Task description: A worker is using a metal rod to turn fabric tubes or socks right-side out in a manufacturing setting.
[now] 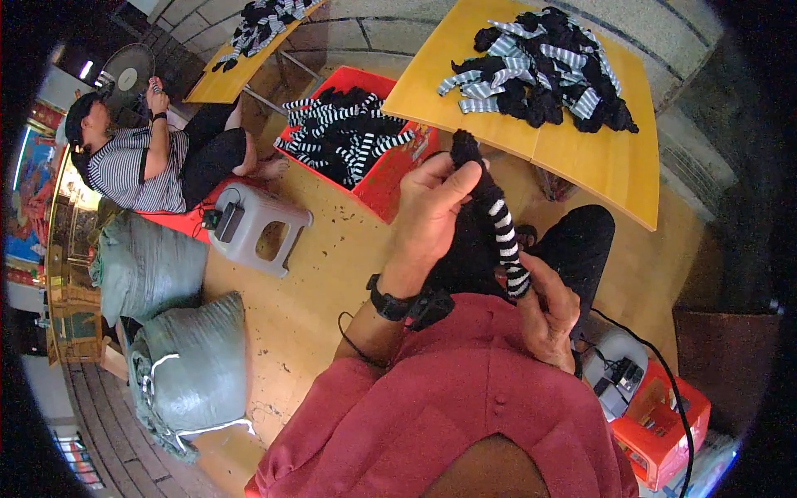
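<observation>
Stretched between my hands is a knitted black-and-white striped tube [503,228], sock-like in shape, with a bunched black end at the top. My left hand [433,203] pinches that black end between thumb and fingers. Lower down, my right hand [548,309] grips the striped end, near my lap. Some of its fingers are hidden behind the tube. Beyond my hands, a loose pile of black and grey-striped knit pieces [544,70] lies on the yellow table [610,178].
A red crate [390,199] full of striped knit pieces stands left of the table. A seated person [141,162] is at the far left, by a grey stool [264,224]. Stuffed sacks [199,357] sit on the left floor. At right, a black cable [664,378] passes a red stool [660,423].
</observation>
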### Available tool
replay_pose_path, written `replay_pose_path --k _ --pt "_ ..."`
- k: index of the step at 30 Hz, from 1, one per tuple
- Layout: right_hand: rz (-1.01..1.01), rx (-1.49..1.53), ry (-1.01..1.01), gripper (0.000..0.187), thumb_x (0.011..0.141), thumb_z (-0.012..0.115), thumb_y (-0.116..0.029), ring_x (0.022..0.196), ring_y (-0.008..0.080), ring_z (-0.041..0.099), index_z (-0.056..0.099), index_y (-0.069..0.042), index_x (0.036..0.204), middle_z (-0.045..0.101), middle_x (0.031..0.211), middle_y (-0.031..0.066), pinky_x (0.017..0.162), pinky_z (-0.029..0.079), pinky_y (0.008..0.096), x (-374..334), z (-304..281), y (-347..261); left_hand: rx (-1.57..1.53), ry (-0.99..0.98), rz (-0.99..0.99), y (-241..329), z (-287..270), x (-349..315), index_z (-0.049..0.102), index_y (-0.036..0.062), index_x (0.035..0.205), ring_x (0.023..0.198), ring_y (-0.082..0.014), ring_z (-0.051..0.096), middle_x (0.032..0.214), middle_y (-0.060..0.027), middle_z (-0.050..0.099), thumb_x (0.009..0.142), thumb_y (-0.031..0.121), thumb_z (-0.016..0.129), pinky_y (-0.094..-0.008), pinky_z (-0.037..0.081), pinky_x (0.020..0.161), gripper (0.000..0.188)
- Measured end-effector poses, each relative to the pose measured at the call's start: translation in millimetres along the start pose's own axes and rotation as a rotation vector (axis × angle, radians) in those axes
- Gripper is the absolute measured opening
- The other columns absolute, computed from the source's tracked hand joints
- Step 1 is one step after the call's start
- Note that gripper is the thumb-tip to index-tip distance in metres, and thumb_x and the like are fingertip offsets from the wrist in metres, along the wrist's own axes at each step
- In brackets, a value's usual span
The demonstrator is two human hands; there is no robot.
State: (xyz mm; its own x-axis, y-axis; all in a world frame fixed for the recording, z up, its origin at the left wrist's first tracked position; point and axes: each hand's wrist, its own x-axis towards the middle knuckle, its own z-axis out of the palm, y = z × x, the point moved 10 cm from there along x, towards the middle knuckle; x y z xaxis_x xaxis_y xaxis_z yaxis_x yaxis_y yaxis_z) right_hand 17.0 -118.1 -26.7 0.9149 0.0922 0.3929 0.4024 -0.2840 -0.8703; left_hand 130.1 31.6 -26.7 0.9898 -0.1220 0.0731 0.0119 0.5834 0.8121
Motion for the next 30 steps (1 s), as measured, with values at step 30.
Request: replay_pose_path --k 30 --pt "0.263 0.521 0.147 0.034 0.085 0.049 -0.001 0.062 0.0042 0.048 0.039 -0.005 0.117 0.058 0.084 0.0030 0.052 0.036 0.0162 5.8 10.8 26.4 0.133 -0.088 -0.226 -65.9 31.3 -45.2 0.058 0.0057 0.084 0.069 -0.0051 0.048 0.075 0.0031 0.054 0.089 0.032 0.054 -0.0230 0.040 0.060 0.027"
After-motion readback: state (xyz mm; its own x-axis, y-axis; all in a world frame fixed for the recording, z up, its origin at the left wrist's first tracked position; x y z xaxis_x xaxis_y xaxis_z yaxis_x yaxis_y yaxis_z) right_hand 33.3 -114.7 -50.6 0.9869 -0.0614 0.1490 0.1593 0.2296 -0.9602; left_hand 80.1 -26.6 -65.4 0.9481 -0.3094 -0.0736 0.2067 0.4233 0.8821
